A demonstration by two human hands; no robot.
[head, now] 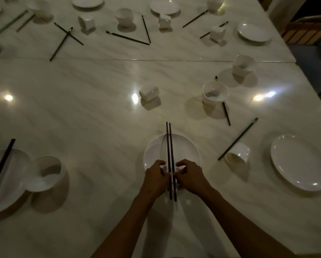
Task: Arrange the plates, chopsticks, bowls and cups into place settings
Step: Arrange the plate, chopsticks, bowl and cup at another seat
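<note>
Dim room, and a pale glossy marble desk (100, 116) fills your view, lamp glare dotted across it. Far left, a round white plate (5, 183) carries one dark chopstick (0, 166) slanting over it, and a white bowl (46, 174) tipped on its side touches the plate's right edge. Centre now: your left hand (156, 178) and right hand (190, 176) meet over the near rim of a round white ceramic plate (185, 151). Both sets of fingers are curled in, pinching a pair of dark chopsticks (170, 146) from either side; the sticks lie parallel, close together, pointing away from you across the plate. Beyond it, a small white cup (149, 93) lies on its side. To the right, another toppled white cup (237, 155) lies against a single dark chopstick (238, 138), and an oval white plate (299, 162) sits near the desk's edge.
</note>
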